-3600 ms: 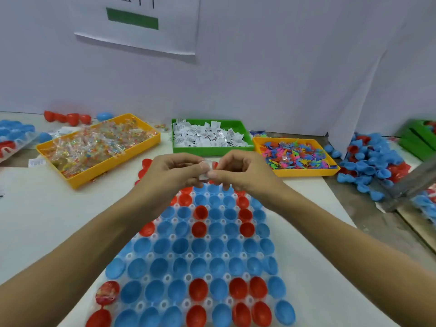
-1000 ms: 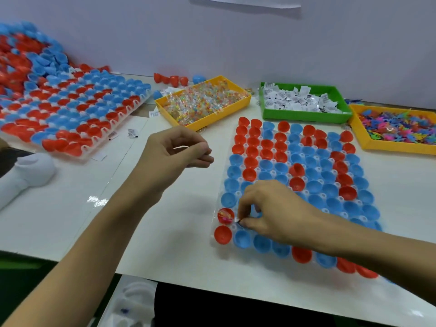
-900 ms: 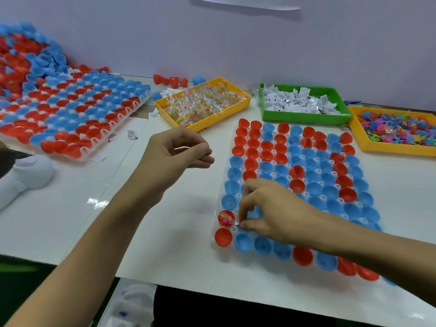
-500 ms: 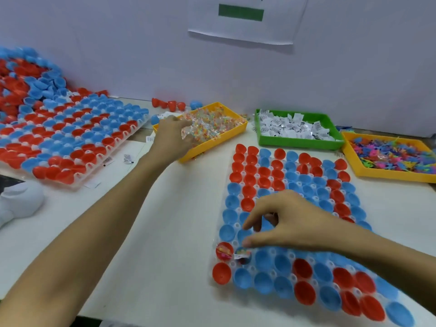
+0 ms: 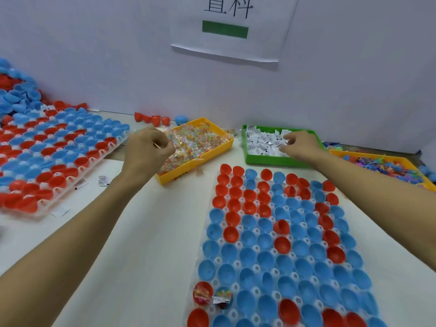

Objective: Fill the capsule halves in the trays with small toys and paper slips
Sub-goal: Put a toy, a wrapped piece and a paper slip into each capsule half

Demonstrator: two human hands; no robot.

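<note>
The left hand (image 5: 147, 149) is up at the yellow bin (image 5: 212, 153), at about eleven o'clock from the near tray (image 5: 278, 253). Its fingers (image 5: 165, 143) are curled tight and pinch a clear packet of small toys (image 5: 179, 147) at the bin's left edge; the bin is heaped with more of these packets, full of coloured bits. The right hand (image 5: 300, 146) reaches into the green bin (image 5: 266, 159) at twelve o'clock, fingers bent down among the folded paper slips (image 5: 262, 140). I cannot tell whether they have closed on a slip, since the fingertips are buried in the pile.

The near tray lies on the white tabletop (image 5: 153, 244) in front of the person, packed with open red and blue capsule halves (image 5: 266, 239). Nearly all are hollow. At its seven o'clock corner a red half (image 5: 203, 293) holds a toy packet, and the blue half (image 5: 223, 298) just beside it holds a packet with a white slip at its rim.

At nine o'clock a second tray (image 5: 54, 156) of red and blue halves sits on the tabletop, with loose halves piled behind it. A few loose red halves (image 5: 152, 118) and a blue one lie against the wall at eleven o'clock. At two o'clock an orange bin (image 5: 387, 166) holds a tangle of bright plastic pieces. A paper sign (image 5: 228, 27) with a green bar hangs on the wall straight ahead.
</note>
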